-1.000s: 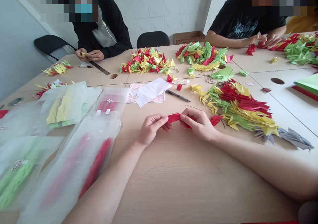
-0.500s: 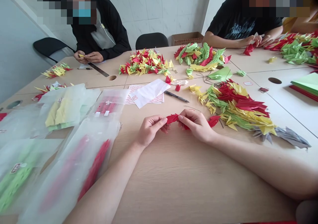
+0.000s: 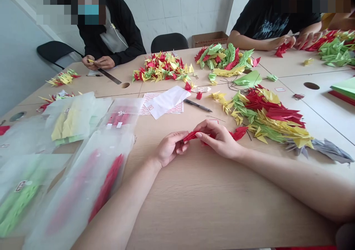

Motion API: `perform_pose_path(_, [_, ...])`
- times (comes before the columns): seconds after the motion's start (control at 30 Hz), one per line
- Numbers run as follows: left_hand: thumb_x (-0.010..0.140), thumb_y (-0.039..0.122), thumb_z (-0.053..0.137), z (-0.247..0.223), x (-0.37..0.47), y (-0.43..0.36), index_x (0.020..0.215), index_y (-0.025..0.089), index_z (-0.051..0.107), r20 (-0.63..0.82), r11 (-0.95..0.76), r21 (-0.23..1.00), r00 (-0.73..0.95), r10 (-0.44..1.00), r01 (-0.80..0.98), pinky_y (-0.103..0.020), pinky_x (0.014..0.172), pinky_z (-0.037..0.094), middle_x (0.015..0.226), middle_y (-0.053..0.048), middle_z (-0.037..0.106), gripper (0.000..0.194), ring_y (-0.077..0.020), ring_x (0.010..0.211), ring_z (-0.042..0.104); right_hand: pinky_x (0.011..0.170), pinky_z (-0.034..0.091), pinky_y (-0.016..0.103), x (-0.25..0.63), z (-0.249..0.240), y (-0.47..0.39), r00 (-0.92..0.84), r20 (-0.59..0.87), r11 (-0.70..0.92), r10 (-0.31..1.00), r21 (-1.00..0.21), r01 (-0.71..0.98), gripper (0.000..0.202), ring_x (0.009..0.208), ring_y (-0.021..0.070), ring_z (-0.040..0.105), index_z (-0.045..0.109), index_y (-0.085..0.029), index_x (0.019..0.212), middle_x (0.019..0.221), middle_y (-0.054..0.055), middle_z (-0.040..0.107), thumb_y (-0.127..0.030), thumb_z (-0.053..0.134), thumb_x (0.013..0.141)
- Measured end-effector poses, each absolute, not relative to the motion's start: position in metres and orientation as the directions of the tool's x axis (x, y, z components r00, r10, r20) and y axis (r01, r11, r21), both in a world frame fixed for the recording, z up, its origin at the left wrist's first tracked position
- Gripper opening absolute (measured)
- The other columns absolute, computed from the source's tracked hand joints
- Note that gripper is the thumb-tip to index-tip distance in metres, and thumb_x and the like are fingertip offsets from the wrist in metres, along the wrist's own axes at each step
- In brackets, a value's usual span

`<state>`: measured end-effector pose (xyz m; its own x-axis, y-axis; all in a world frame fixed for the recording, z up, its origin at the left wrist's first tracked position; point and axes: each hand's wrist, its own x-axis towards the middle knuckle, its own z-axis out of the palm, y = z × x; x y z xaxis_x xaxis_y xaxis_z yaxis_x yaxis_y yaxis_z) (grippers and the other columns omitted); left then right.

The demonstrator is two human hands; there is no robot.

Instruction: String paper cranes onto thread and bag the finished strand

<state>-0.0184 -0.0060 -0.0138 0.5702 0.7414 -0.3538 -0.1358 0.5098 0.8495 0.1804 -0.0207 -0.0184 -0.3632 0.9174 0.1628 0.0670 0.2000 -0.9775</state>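
Note:
Between my two hands is a strip of folded red paper [image 3: 191, 136]. My left hand [image 3: 171, 146] pinches its left end between thumb and fingers. My right hand [image 3: 217, 139] grips the other end, its thumb on top and fingers curled. More red folded paper [image 3: 239, 133] lies just beyond my right hand, touching or close to it. To the right is a long pile of red, yellow and green folded paper [image 3: 273, 117] with a grey piece [image 3: 330, 150] at its near end. A black pen [image 3: 198, 105] lies beyond my hands.
Plastic bags with folded paper [image 3: 111, 168] cover the left side. Sticker sheets [image 3: 177, 107] and a white paper [image 3: 166, 100] lie ahead. Two persons sit across the table, one near a metal ruler [image 3: 109, 76]. Colourful heaps [image 3: 162, 67] stand farther back.
The red strip has tilted, its left end lower, and looks more bunched together. My right hand has shifted its grip slightly. The person at the right has moved their hands a little.

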Motion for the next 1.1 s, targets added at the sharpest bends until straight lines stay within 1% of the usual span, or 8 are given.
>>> perform_pose_path(0.23, [0.086,0.042,0.058,-0.0148,-0.0197,-0.0056,0.072,0.016,0.054,-0.354,0.540,0.831,0.620,0.700,-0.136,-0.022,0.046,0.023,0.053,0.003,0.042,0.030,-0.0068,0.045,0.029,0.057,0.046,0.023,0.1810,-0.0183,-0.0214,-0.346,0.209,0.261,0.915,-0.959,0.109,0.024,0.064,0.0114,0.056,0.063,-0.018,0.094,0.081,0.003,0.062,-0.041,0.060,0.093])
perform_pose_path(0.43, [0.084,0.045,0.064,-0.0130,-0.0173,-0.0058,0.067,0.016,0.055,-0.321,0.440,0.892,0.544,0.776,-0.102,-0.020,0.042,0.022,0.055,0.002,0.045,0.035,-0.0063,0.046,0.035,0.058,0.046,0.025,0.1816,-0.0200,-0.0206,-0.310,0.251,0.311,0.917,-0.937,0.160,0.027,0.066,0.0127,0.056,0.062,-0.018,0.093,0.081,0.003,0.063,-0.043,0.069,0.087])
perform_pose_path(0.53, [0.079,0.041,0.073,-0.0148,-0.0190,-0.0042,0.068,0.014,0.061,-0.241,0.304,0.951,0.489,0.838,-0.052,-0.019,0.047,0.037,0.061,0.001,0.056,0.031,-0.0061,0.050,0.049,0.057,0.048,0.025,0.1810,-0.0232,-0.0187,-0.257,0.206,0.227,0.944,-0.972,0.054,0.031,0.068,0.0129,0.058,0.057,-0.019,0.103,0.091,0.005,0.064,-0.044,0.067,0.088])
perform_pose_path(0.6, [0.074,0.037,0.079,-0.0173,-0.0201,-0.0028,0.076,0.014,0.069,-0.186,0.216,0.976,0.439,0.879,-0.020,-0.021,0.056,0.049,0.069,-0.001,0.066,0.026,-0.0093,0.058,0.060,0.055,0.046,0.024,0.1810,-0.0247,-0.0171,-0.219,0.180,0.187,0.959,-0.982,0.015,0.028,0.065,0.0119,0.057,0.056,-0.019,0.100,0.085,0.003,0.062,-0.044,0.064,0.090])
perform_pose_path(0.67, [0.069,0.036,0.083,-0.0195,-0.0205,-0.0019,0.084,0.013,0.074,-0.179,0.193,0.981,0.392,0.902,0.003,-0.026,0.063,0.055,0.076,-0.004,0.072,0.029,-0.0137,0.064,0.066,0.055,0.045,0.023,0.1817,-0.0248,-0.0159,-0.181,0.185,0.191,0.966,-0.981,0.019,0.027,0.064,0.0115,0.055,0.057,-0.019,0.094,0.080,0.002,0.060,-0.044,0.066,0.089])
perform_pose_path(0.8, [0.064,0.039,0.086,-0.0199,-0.0195,-0.0020,0.081,0.013,0.076,-0.221,0.216,0.975,0.356,0.908,0.055,-0.030,0.065,0.059,0.075,-0.006,0.075,0.033,-0.0171,0.064,0.069,0.059,0.049,0.024,0.1838,-0.0221,-0.0158,-0.158,0.193,0.195,0.968,-0.981,0.000,0.030,0.071,0.0135,0.059,0.058,-0.020,0.101,0.089,0.004,0.063,-0.046,0.066,0.088])
perform_pose_path(0.97, [0.063,0.039,0.087,-0.0173,-0.0190,-0.0032,0.074,0.012,0.074,-0.238,0.225,0.971,0.345,0.908,0.077,-0.030,0.061,0.060,0.068,-0.006,0.074,0.032,-0.0170,0.059,0.069,0.054,0.044,0.024,0.1851,-0.0208,-0.0157,-0.147,0.234,0.255,0.961,-0.956,0.144,0.031,0.063,0.0131,0.055,0.063,-0.017,0.085,0.073,0.002,0.061,-0.048,0.066,0.087])
perform_pose_path(1.1, [0.065,0.038,0.086,-0.0178,-0.0176,-0.0049,0.072,0.012,0.073,-0.236,0.226,0.972,0.348,0.907,0.070,-0.029,0.060,0.060,0.066,-0.005,0.073,0.030,-0.0164,0.057,0.069,0.053,0.043,0.025,0.1855,-0.0228,-0.0138,-0.156,0.230,0.256,0.961,-0.951,0.174,0.030,0.061,0.0130,0.054,0.064,-0.017,0.084,0.071,0.002,0.061,-0.047,0.065,0.089])
